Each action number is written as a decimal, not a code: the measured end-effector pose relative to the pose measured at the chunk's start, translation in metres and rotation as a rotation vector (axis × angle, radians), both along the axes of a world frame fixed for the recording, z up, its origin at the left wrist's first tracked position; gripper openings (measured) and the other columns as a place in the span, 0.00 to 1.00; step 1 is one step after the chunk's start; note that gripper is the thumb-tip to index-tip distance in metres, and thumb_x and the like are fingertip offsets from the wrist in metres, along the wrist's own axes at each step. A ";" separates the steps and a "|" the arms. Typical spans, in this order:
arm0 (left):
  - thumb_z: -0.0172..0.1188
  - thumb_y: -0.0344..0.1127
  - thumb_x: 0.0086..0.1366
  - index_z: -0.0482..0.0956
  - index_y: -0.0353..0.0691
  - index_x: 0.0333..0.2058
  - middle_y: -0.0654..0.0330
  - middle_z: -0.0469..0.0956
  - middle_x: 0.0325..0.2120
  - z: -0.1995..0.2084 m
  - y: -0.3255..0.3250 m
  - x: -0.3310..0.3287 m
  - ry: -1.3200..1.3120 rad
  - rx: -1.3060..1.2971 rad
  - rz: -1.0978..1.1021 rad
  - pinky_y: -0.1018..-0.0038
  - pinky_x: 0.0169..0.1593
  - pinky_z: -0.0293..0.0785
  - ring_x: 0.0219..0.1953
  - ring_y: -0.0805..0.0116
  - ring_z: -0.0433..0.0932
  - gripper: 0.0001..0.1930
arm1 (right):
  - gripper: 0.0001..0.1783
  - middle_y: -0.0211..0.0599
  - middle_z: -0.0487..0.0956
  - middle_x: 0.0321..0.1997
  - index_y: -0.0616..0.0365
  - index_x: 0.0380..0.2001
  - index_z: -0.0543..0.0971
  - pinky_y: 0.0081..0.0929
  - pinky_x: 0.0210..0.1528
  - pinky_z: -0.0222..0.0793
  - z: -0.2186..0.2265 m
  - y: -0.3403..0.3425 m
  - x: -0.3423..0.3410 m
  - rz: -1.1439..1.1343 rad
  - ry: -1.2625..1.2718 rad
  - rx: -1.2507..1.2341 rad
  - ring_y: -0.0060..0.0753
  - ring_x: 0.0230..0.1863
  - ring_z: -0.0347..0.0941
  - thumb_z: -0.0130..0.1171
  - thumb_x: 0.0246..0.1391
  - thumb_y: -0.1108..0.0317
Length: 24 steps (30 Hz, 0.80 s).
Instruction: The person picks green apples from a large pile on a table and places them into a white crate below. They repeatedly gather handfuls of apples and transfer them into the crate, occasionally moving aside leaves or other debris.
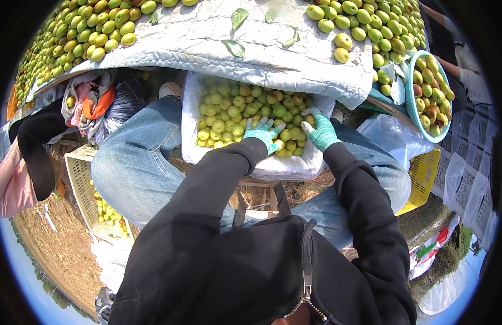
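Between my knees sits a crate with a clear plastic liner (190, 127), heaped with green jujubes (221, 111), some blotched brown. My left hand (266, 133), in a white and teal knit glove, lies palm down on the jujubes at the crate's near middle, fingers spread. Gloved the same way, my right hand (321, 131) rests at the right side of the crate, beside the liner's edge, with its thumb apart from the fingers. Neither hand shows a fruit held in it, though the palms are hidden.
A padded white cover (207, 57) spreads ahead, with jujube piles left and right and loose leaves. A teal basket (410, 100) of browner fruit stands right. Yellow crate (424, 181) is behind my right knee; a pale crate (80, 187) stands left. People sit on both sides.
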<state>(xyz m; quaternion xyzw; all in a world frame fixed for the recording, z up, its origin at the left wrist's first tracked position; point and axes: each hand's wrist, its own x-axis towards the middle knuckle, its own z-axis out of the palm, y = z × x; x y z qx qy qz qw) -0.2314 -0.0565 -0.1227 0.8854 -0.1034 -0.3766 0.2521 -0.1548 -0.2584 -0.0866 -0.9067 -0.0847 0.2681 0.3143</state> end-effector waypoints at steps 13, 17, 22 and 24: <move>0.54 0.46 0.64 0.66 0.65 0.60 0.55 0.57 0.64 0.061 0.057 0.059 0.352 0.129 -0.478 0.61 0.59 0.63 0.59 0.53 0.66 0.24 | 0.15 0.46 0.79 0.37 0.53 0.43 0.78 0.36 0.41 0.73 0.104 0.007 0.041 0.228 -0.620 0.113 0.50 0.39 0.77 0.62 0.50 0.71; 0.60 0.41 0.60 0.78 0.41 0.43 0.47 0.75 0.41 0.120 0.068 0.111 -0.684 -0.227 0.073 0.62 0.47 0.71 0.43 0.49 0.75 0.15 | 0.19 0.43 0.75 0.45 0.54 0.46 0.75 0.33 0.45 0.71 0.142 0.014 0.123 0.037 -0.862 0.014 0.44 0.46 0.73 0.65 0.48 0.70; 0.61 0.34 0.56 0.75 0.44 0.49 0.47 0.72 0.44 0.128 0.121 0.146 -0.476 -0.040 0.491 0.64 0.46 0.72 0.41 0.52 0.76 0.20 | 0.34 0.46 0.68 0.52 0.45 0.52 0.69 0.38 0.56 0.66 0.112 0.037 0.167 0.131 -0.513 -0.352 0.51 0.53 0.68 0.71 0.38 0.64; 0.60 0.32 0.58 0.75 0.45 0.50 0.48 0.72 0.45 0.148 0.161 0.136 -0.384 0.158 -0.032 0.65 0.47 0.72 0.43 0.56 0.77 0.20 | 0.27 0.45 0.69 0.49 0.45 0.46 0.72 0.36 0.54 0.67 0.110 0.033 0.176 0.110 -0.345 -0.284 0.50 0.50 0.70 0.69 0.39 0.68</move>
